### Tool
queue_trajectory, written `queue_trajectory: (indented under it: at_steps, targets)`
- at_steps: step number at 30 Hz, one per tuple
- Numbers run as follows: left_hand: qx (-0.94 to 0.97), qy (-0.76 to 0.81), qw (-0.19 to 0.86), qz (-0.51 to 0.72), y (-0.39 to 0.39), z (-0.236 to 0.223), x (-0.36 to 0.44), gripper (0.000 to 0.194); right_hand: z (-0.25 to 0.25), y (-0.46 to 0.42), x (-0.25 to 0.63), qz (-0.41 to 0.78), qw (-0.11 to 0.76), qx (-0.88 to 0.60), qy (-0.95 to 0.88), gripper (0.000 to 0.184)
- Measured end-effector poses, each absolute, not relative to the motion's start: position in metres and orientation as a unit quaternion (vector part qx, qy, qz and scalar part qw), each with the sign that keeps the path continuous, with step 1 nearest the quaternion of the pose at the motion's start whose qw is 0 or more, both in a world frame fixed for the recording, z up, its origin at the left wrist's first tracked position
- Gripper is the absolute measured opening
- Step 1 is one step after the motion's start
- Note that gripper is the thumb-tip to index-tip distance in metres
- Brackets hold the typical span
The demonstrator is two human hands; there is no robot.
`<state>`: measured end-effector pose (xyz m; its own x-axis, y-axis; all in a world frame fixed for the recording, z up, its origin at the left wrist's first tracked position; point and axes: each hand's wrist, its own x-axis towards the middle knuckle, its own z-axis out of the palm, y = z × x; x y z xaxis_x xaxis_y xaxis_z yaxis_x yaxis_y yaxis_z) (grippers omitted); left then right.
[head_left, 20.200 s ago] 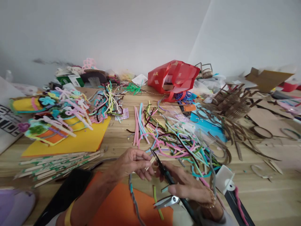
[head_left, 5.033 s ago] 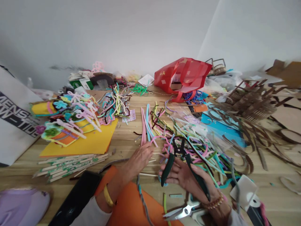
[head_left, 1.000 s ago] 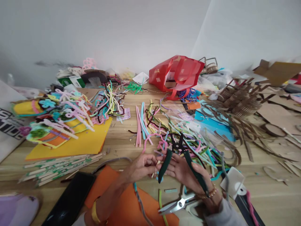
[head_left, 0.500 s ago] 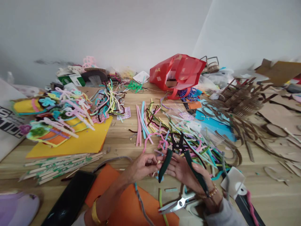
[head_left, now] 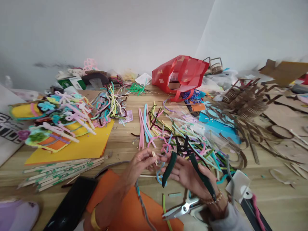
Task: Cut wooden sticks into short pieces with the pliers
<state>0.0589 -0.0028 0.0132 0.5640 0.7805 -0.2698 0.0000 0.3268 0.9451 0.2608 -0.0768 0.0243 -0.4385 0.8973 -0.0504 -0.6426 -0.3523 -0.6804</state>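
A few short pale wooden stick pieces (head_left: 154,156) are pinched between the fingertips of my left hand (head_left: 140,163). Beside it, my right hand (head_left: 187,173) is turned palm up and carries wire strippers (head_left: 183,149). Their dark green handles are spread apart, one across the fingers and the other under the thumb, and the black jaws point away from me, open. Below my right hand lie scissors (head_left: 184,208) with open blades, partly over an orange sheet (head_left: 127,205). Coloured pipe cleaners (head_left: 166,126) are heaped just beyond both hands.
Paper-wrapped chopsticks (head_left: 64,171) lie at the left near a black phone-like object (head_left: 72,202). Behind them, pipe-cleaner flower pieces (head_left: 60,118) rest on yellow sheets (head_left: 72,154). A red bag (head_left: 180,72) stands at the back; brown woven baskets (head_left: 250,99) and strips are on the right.
My left hand has drawn slightly away from my right and turned up, so the stick pieces now show clearly. The wire strippers stay in my right hand.
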Motion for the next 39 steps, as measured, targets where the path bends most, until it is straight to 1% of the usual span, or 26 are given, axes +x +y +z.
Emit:
queue_trajectory:
  at_steps: [4, 8, 11, 14, 18, 21, 24, 27, 31, 35, 39]
  targets:
    - [0.463, 0.374, 0.748, 0.294, -0.004, 0.018, 0.057, 0.031, 0.020, -0.079, 0.264, 0.800, 0.462, -0.224, -0.309, 0.077]
    - [0.401, 0.353, 0.787, 0.310, -0.009, 0.018, 0.063, 0.024, 0.013, -0.082, 0.262, 0.804, 0.454, -0.214, -0.320, 0.078]
    - [0.407, 0.354, 0.789, 0.295, -0.013, 0.016, 0.066, 0.025, -0.003, -0.087, 0.261, 0.811, 0.454, -0.188, -0.317, 0.080]
    - [0.421, 0.364, 0.782, 0.281, -0.015, 0.012, 0.068, 0.027, -0.023, -0.093, 0.264, 0.812, 0.451, -0.192, -0.318, 0.082]
    - [0.432, 0.364, 0.777, 0.278, -0.018, 0.006, 0.069, 0.029, -0.036, -0.098, 0.270, 0.812, 0.456, -0.194, -0.308, 0.075]
    - [0.449, 0.350, 0.772, 0.284, -0.018, 0.006, 0.070, 0.028, -0.030, -0.097, 0.270, 0.809, 0.453, -0.211, -0.311, 0.071]
    - [0.476, 0.342, 0.761, 0.277, -0.016, 0.011, 0.069, 0.028, -0.021, -0.095, 0.269, 0.810, 0.438, -0.219, -0.324, 0.071]
    - [0.511, 0.340, 0.748, 0.252, -0.011, 0.017, 0.066, 0.030, -0.014, -0.094, 0.268, 0.813, 0.415, -0.218, -0.345, 0.073]
    - [0.588, 0.323, 0.711, 0.209, -0.003, 0.024, 0.059, 0.031, -0.007, -0.094, 0.268, 0.816, 0.378, -0.211, -0.383, 0.072]
    - [0.641, 0.291, 0.696, 0.144, 0.002, 0.033, 0.051, 0.023, 0.004, -0.092, 0.268, 0.816, 0.353, -0.192, -0.415, 0.071]
    - [0.714, 0.293, 0.629, 0.095, 0.004, 0.041, 0.045, 0.013, 0.016, -0.090, 0.269, 0.817, 0.326, -0.186, -0.438, 0.064]
